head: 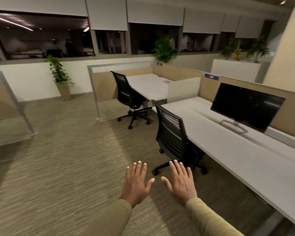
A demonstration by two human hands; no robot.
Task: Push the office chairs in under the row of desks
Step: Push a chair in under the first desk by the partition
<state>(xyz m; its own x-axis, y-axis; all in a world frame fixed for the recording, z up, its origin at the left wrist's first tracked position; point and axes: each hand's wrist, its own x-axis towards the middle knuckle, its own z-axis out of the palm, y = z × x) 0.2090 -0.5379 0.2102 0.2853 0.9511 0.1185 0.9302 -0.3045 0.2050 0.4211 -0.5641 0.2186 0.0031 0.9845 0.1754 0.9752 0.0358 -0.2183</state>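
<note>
Two black mesh-backed office chairs stand along a row of white desks on the right. The near chair (171, 135) has its seat under the near desk (237, 159), its backrest close to the desk edge. The far chair (126, 92) sits at the far desk (148, 86), its seat partly under the top. My left hand (136, 183) and my right hand (180, 181) are held out flat, palms down and fingers spread, above the carpet just short of the near chair. Neither hand touches anything.
A dark monitor (245, 106) stands on the near desk. Tan partitions (177, 72) back the desks, with a metal frame post (94, 92) at the far end. A potted plant (61, 79) stands by the wall. Another desk (5, 128) edges in at left. Carpet covers the middle.
</note>
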